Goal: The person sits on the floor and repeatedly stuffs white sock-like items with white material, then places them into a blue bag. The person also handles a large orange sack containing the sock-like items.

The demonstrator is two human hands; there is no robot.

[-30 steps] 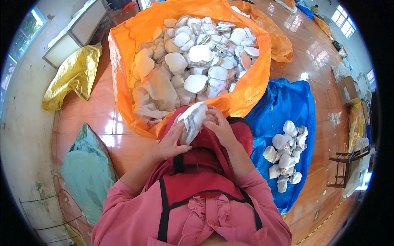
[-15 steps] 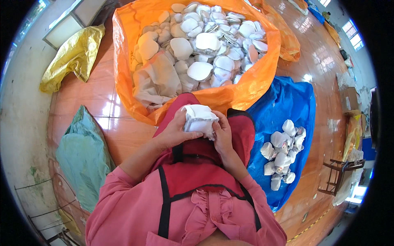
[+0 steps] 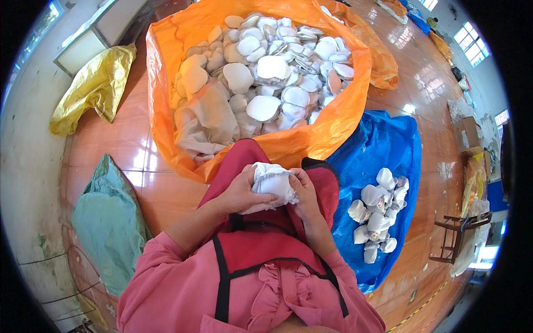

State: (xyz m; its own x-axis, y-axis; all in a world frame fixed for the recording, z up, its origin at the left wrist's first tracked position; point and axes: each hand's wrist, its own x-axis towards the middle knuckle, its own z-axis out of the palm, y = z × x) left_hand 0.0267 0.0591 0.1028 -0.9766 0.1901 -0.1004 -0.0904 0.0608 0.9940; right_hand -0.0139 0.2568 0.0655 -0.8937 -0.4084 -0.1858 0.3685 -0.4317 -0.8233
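Observation:
Over my lap I hold a bundle of white cloth pads [image 3: 272, 185] between both hands. My left hand [image 3: 240, 191] wraps round its left side, thumb lying across the front. The fingers of my right hand [image 3: 304, 191] pinch the frayed right edge. Just beyond my knees stands a large orange sack [image 3: 157, 105], its mouth wide, with many loose white and cream rounded pads [image 3: 264, 108] inside. A crumpled beige cloth [image 3: 208, 119] lies among them at the near left. To the right, several finished-looking white bundles [image 3: 375, 223] are heaped on a blue plastic sheet [image 3: 383, 136].
A green sack [image 3: 108, 222] lies on the tiled floor at left, with a yellow sack [image 3: 94, 89] farther back. Another orange sack [image 3: 383, 66] is behind the large one. A small wooden stool [image 3: 458, 238] and a cardboard box [image 3: 471, 132] stand at right.
The bundle has turned in my hands, and more white cloth now hangs below it near my left thumb. My view has shifted slightly, so the surroundings sit a little lower and farther left.

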